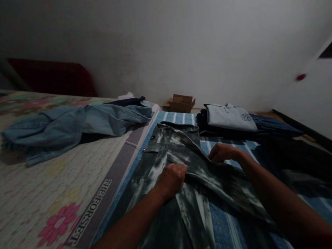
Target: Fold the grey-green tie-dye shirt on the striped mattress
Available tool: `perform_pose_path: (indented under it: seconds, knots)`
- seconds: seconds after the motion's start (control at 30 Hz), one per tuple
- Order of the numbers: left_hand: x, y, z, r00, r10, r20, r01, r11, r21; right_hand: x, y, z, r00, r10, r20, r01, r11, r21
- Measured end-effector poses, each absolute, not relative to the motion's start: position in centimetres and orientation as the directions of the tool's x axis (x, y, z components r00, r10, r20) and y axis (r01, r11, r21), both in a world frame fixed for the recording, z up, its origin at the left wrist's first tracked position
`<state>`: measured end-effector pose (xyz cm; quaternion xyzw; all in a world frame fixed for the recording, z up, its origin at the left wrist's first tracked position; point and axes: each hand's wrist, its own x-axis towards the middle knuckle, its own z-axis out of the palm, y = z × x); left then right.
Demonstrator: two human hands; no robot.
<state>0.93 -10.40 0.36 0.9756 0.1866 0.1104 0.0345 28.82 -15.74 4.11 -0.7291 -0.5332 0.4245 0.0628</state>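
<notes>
A pair of dark green and white tie-dye trousers (pixel 178 148) lies in front of me, waistband at the far end. One leg runs toward me and the other slants off to the right. My left hand (pixel 171 178) is closed on the cloth near the crotch, where the legs part. My right hand (pixel 223 152) pinches the outer edge of the slanted leg, its fingertips partly hidden by the fabric. Beneath the trousers spreads a blue striped cloth (pixel 228 224).
Light blue denim clothing (pixel 103 119) lies at left on a floral mat (pixel 103 152). A folded grey hoodie (pixel 230 117) rests on dark folded clothes at the back right, beside dark jeans (pixel 275 124). Behind stands an open cardboard box (pixel 181 103) by the wall (pixel 166 52).
</notes>
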Motion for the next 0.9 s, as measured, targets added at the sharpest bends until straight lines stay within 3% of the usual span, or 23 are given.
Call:
perform_pose_path:
  seconds: [0.13,0.2,0.67,0.9]
  knots:
    - [1.0,-10.4,0.5,0.909,0.376,0.180,0.363,-0.926,0.102,26.5,-15.8,4.3,0.145,0.892,-0.429,0.940,-0.259,-0.222]
    - [1.0,-10.5,0.7,0.910,0.382,0.159,0.371,-0.924,0.096,25.7,-15.9,4.3,0.172,0.905,-0.390,0.954,-0.251,-0.163]
    - [0.7,-10.2,0.2,0.904,0.350,0.244,0.323,-0.935,0.146,27.5,-17.1,3.9,0.236,0.939,-0.250,0.940,-0.286,-0.188]
    - [0.6,-9.9,0.0,0.907,0.327,0.265,0.292,-0.942,0.165,28.5,-17.2,4.0,0.317,0.936,-0.150,0.887,-0.349,-0.303]
